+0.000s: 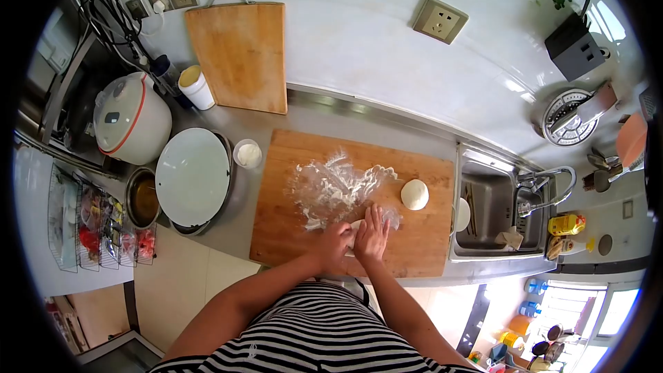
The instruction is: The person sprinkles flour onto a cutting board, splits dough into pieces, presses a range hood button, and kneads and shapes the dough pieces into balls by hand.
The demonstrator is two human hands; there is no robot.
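On the wooden board [276, 200], my two hands work close together at a pale piece of dough [356, 225], mostly hidden under them. My left hand [336, 240] is closed, its fingers curled at the dough's left side. Stretched out over the right side of it lies my right hand [371, 236], palm down. Just past the right fingers is a pale, translucent patch [391, 218] that I cannot make out clearly. A smooth round ball of dough [414, 195] rests farther right. White flour [338, 183] is scattered beyond my hands.
A small cup of white powder [247, 154] and a large white round lid or basin [193, 177] stand left of the board. Farther left are a metal pot [142, 198] and a rice cooker [135, 119]. The sink [476, 242] with its faucet [563, 197] lies to the right.
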